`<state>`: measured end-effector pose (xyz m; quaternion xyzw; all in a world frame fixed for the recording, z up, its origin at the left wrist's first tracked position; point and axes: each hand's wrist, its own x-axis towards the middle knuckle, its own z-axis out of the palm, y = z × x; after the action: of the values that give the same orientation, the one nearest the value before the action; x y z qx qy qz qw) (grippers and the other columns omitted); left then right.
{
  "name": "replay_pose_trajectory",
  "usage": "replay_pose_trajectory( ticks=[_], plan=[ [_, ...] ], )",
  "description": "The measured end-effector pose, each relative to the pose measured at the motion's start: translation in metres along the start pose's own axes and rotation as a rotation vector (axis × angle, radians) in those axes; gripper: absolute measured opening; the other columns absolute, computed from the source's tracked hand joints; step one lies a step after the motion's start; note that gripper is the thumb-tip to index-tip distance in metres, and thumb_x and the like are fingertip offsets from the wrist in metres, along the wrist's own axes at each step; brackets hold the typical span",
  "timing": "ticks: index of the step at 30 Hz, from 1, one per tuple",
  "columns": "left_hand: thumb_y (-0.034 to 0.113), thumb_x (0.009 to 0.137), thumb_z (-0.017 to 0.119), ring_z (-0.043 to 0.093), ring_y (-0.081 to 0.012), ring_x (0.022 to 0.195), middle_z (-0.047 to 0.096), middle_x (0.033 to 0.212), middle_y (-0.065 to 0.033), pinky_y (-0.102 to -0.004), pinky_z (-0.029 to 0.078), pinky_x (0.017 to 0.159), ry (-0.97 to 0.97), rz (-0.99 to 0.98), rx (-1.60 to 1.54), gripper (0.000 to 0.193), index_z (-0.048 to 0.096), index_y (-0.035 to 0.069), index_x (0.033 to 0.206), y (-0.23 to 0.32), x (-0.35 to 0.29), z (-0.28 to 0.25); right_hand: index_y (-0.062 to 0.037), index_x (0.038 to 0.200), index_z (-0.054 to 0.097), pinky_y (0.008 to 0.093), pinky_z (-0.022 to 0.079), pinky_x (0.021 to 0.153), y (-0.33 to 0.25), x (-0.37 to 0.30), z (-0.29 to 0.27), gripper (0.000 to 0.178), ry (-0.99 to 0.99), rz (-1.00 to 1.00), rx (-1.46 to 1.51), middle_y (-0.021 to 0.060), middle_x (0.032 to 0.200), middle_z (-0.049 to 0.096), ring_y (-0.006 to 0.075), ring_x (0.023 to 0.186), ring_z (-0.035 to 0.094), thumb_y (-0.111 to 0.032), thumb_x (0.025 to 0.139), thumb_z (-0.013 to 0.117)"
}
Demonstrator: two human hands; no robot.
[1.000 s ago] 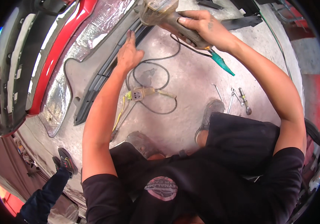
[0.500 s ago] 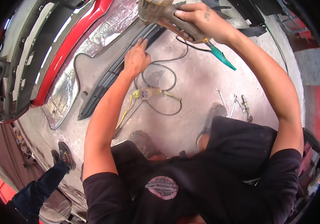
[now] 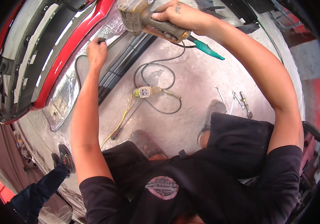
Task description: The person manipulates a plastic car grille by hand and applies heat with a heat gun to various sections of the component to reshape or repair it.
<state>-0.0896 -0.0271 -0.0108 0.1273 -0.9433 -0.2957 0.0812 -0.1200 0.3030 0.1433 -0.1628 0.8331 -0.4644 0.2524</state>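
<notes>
My right hand [image 3: 180, 16] is wrapped round the handle of a dusty yellow-and-grey corded heat gun [image 3: 134, 16], held up at the top of the view. A teal sleeve [image 3: 208, 49] covers the cord where it leaves the handle. My left hand [image 3: 96, 52] is closed, fingers curled, over the left part of a grey panel [image 3: 113, 52]; something dark shows at its fingertips, too small to name. Beside it, a long black slatted grille [image 3: 124, 58] lies slantwise along the panel, its upper end behind the heat gun.
A red bumper cover [image 3: 64, 48] stands at the left, by shiny foil sheeting [image 3: 61, 87]. On the floor lie a looped cord with a yellow outlet box [image 3: 144, 92], a screwdriver [image 3: 119, 132] and several hand tools [image 3: 244, 104]. Another person's shoe [image 3: 66, 156] is at lower left.
My left hand has come off the grille, moved left to the panel's edge and curled closed. The heat gun in my right hand has shifted left and slightly down.
</notes>
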Motion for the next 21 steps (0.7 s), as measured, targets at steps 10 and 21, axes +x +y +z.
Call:
replay_pose_trajectory(
  ticks=[10, 21],
  plan=[
    [0.024, 0.099, 0.053, 0.032, -0.0346, 0.150, 0.031, 0.164, -0.0146, -0.0510, 0.027, 0.122, -0.409, 0.412, 0.107, 0.063, 0.034, 0.004, 0.156, 0.028, -0.007, 0.070, 0.0026, 0.096, 0.066, 0.0323, 0.044, 0.045, -0.005, -0.018, -0.028, 0.026, 0.020, 0.050, 0.144, 0.0106, 0.071, 0.063, 0.0172, 0.050, 0.054, -0.015, 0.101, 0.049],
    [0.023, 0.100, 0.048, 0.028, -0.0331, 0.152, 0.031, 0.164, -0.0132, -0.0599, 0.019, 0.122, -0.306, 0.462, 0.360, 0.062, 0.031, 0.002, 0.156, 0.051, -0.035, 0.118, 0.0020, 0.095, 0.063, 0.0287, 0.029, 0.036, 0.024, -0.011, -0.045, 0.023, 0.004, 0.190, 0.293, 0.0041, 0.063, 0.052, 0.0107, 0.041, 0.040, -0.018, 0.100, 0.053]
  ],
)
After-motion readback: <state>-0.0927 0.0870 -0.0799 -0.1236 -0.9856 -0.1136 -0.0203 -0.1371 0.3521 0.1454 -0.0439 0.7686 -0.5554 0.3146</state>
